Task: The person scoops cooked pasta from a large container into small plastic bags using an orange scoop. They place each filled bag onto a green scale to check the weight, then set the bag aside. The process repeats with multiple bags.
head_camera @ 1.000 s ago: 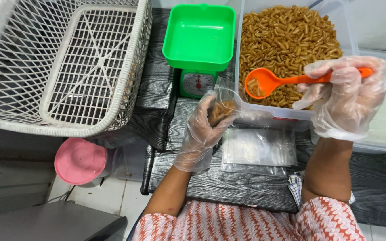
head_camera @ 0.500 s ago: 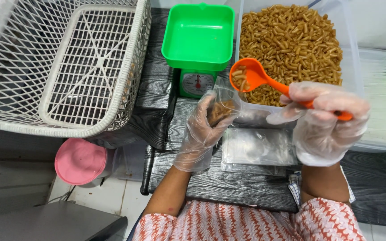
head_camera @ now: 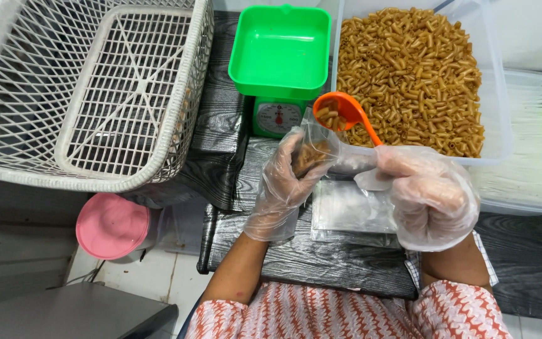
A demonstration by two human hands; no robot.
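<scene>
- Right hand (head_camera: 434,198), my grip closed on the orange scoop (head_camera: 340,113); handle slants up-left, bowl over the bag.
- Left hand (head_camera: 286,182), my grip pinches the clear bag (head_camera: 315,150) open.

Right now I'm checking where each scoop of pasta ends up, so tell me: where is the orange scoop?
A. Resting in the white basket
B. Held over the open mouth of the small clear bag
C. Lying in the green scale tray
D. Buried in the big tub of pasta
B: the right hand holds the orange scoop, loaded with pasta, just above the clear bag that the left hand grips open.
</scene>
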